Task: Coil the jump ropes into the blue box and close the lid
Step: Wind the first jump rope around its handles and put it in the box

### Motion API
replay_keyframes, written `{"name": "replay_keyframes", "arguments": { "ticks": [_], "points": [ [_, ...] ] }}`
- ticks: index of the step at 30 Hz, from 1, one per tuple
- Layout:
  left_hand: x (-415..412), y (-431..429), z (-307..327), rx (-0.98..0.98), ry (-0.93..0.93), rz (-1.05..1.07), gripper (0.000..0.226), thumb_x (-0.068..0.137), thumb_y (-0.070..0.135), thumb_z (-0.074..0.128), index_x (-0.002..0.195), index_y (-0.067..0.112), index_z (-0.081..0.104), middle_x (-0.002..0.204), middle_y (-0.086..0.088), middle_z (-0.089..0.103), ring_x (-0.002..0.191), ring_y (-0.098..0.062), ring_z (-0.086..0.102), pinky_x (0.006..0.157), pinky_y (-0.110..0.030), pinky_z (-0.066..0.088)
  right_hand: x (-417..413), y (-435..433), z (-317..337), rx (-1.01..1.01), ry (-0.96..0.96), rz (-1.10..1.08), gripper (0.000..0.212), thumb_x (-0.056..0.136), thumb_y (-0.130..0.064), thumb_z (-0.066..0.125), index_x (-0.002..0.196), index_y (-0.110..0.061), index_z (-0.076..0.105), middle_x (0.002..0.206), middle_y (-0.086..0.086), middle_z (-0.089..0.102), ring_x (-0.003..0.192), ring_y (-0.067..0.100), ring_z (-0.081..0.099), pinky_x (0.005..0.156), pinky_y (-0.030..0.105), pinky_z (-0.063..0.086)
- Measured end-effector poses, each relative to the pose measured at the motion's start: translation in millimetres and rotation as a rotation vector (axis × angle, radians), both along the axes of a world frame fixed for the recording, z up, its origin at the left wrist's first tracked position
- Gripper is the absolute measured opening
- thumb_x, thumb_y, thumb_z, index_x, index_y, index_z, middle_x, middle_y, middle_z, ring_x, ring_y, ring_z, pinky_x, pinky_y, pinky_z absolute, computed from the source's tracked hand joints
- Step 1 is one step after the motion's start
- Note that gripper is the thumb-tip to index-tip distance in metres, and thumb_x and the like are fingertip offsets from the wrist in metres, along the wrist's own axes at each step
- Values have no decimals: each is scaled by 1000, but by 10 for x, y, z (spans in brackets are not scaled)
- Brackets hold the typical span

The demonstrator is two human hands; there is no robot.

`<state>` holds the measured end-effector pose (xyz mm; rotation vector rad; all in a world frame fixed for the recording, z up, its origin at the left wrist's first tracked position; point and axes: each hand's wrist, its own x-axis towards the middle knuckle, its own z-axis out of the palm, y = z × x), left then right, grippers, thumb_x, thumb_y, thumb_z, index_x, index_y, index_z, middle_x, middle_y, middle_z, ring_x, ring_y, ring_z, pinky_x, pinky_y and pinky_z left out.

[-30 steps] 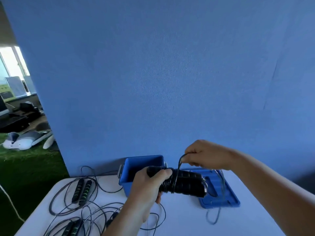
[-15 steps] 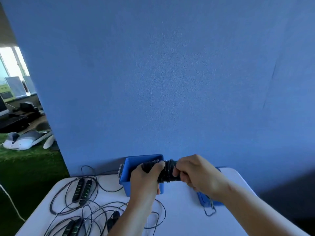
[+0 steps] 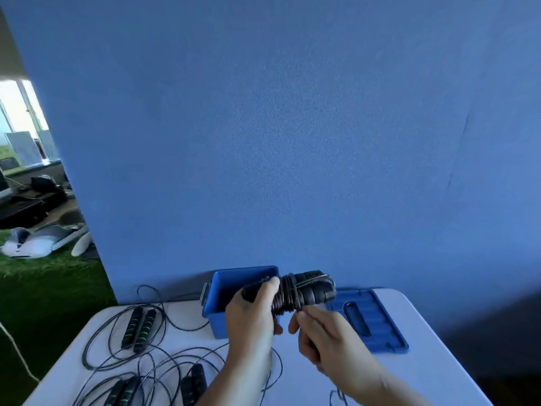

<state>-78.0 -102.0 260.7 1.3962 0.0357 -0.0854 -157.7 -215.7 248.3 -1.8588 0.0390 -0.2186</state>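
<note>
Left hand [image 3: 251, 317] grips the wound jump rope [image 3: 310, 291]; right hand [image 3: 328, 341] pinches it below.

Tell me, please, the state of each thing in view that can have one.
box, open, upright on the table
lid, off, flat on the table right of the box
held rope, cord wound round its handles, above the box
left hand, grips the held rope's handles
right hand, fingers curled, pinches the cord by the coil
loose ropes, uncoiled, spread on the table
</note>
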Motion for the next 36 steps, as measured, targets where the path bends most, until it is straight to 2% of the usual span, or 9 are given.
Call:
{"name": "replay_keyframes", "arguments": {
  "ticks": [6,9,12,18,22,24,28,32,36],
  "points": [
    [-18,-45,20,-157,133,-1,23,88,27,74,77,10,63,52,1,53,43,-14,44,40,-25,37,-33,-97,-233,200,129,146,47,107,-37,40,69,-9,42,55,6,31,49,20,27,49,33,22],
    [-26,-21,28,-201,173,-57,20,87,24,75,77,12,62,53,1,52,43,-13,40,41,-24,32,-22,-260,-365,364,205,192,46,95,-46,52,68,-13,35,60,6,22,51,18,22,48,27,22],
    [-76,14,42,-214,192,-89,20,87,23,74,76,12,61,52,1,50,41,-13,37,40,-22,28,34,-451,-432,387,201,227,51,91,-46,60,68,-15,28,62,4,18,52,18,19,49,26,22],
    [-132,94,137,-211,179,-187,16,88,20,71,78,13,60,54,0,49,42,-13,35,40,-20,23,168,-700,-342,282,206,221,47,89,-42,63,68,-18,30,63,2,21,55,18,20,53,30,22],
    [-187,143,173,-164,131,-249,16,89,21,69,84,10,59,55,-2,48,42,-13,36,42,-21,22,260,-812,-67,99,171,206,16,71,-26,65,62,-23,52,55,-4,36,51,13,31,52,28,34],
    [-196,173,179,-112,77,-267,18,89,22,69,84,8,59,53,-2,49,43,-15,36,42,-22,23,308,-863,96,-27,152,214,4,72,-13,58,72,-16,61,56,-5,43,52,12,38,54,26,35],
    [-196,243,194,0,-40,-296,18,86,22,72,77,10,62,54,-2,52,44,-17,39,42,-22,27,450,-890,362,-196,195,224,20,81,-25,65,63,-23,56,61,1,44,57,15,38,53,31,30],
    [-208,290,140,58,-111,-273,30,68,32,73,85,7,68,59,-7,54,47,-22,41,41,-24,29,517,-850,604,-285,268,233,32,86,-31,71,70,-10,54,56,3,39,48,14,36,43,23,32],
    [-191,266,56,32,-82,-159,23,81,21,76,93,3,69,66,-11,53,44,-22,39,38,-25,30,511,-612,644,-433,207,37,40,89,-37,70,66,-9,51,60,-1,42,55,14,37,53,28,33]
  ]
}}
